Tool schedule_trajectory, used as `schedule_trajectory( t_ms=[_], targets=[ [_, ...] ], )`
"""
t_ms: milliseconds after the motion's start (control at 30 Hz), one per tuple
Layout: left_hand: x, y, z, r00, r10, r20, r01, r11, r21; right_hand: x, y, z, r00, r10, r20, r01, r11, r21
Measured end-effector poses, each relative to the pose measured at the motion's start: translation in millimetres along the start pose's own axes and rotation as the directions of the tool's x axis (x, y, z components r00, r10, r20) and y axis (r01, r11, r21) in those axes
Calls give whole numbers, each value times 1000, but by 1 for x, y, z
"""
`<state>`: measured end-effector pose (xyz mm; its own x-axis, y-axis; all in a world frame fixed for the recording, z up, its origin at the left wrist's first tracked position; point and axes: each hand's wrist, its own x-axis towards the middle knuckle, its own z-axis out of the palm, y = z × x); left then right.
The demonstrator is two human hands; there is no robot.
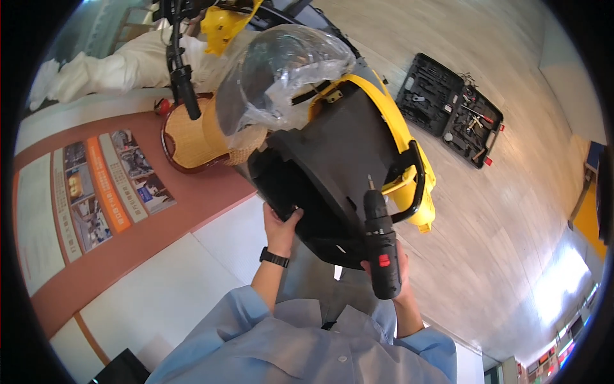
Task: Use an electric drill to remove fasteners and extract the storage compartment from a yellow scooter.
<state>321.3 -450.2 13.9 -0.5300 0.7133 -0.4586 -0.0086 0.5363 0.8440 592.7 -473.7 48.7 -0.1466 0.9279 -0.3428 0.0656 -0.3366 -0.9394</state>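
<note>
My left hand (281, 232) grips the near left edge of a black plastic box-like part (307, 205), its thumb over the rim and its fingers mostly out of sight. In my right hand (401, 272) is a black cordless drill (382, 253) with a bit in its chuck, the tip pointing away from me. Fingers of that hand reach the near right corner of the black part. Behind the part stands a scooter-like vehicle with a yellow body panel (384, 105) and a black grab rail (420, 182). A seat wrapped in clear plastic (288, 57) is tilted up beyond it.
On the floor to the right lies an open black tool case (441, 102) with several tools. A handlebar grip (185, 93) and a woven chair (192, 137) are at the left. A reddish-brown panel with printed posters (96, 185) runs along the left side.
</note>
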Motion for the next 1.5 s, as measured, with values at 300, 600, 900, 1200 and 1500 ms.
schedule_trajectory(
  t_ms=[300, 600, 900, 1200, 1500],
  targets=[
    [12, -3, -35, 1000, 5, 10, -6, 994, 108, -5, -37, 29, 972, -159, 171, 169, 984, -48],
    [35, -56, -138, 936, -238, 260, 254, 967, -30, -22, -49, 74, 935, -290, 203, 297, 955, -5],
    [11, 25, -98, 958, -282, 58, 278, 958, 76, -39, -45, 92, 931, -281, 234, 292, 956, -12],
    [1, 26, -99, 870, -293, 397, 420, 862, -284, -41, -23, 34, 994, 12, 112, -1, 995, -103],
    [-7, 11, -91, 931, -176, 321, 261, 934, -244, -46, -37, 36, 991, -45, 128, 85, 940, -332]
  ],
)
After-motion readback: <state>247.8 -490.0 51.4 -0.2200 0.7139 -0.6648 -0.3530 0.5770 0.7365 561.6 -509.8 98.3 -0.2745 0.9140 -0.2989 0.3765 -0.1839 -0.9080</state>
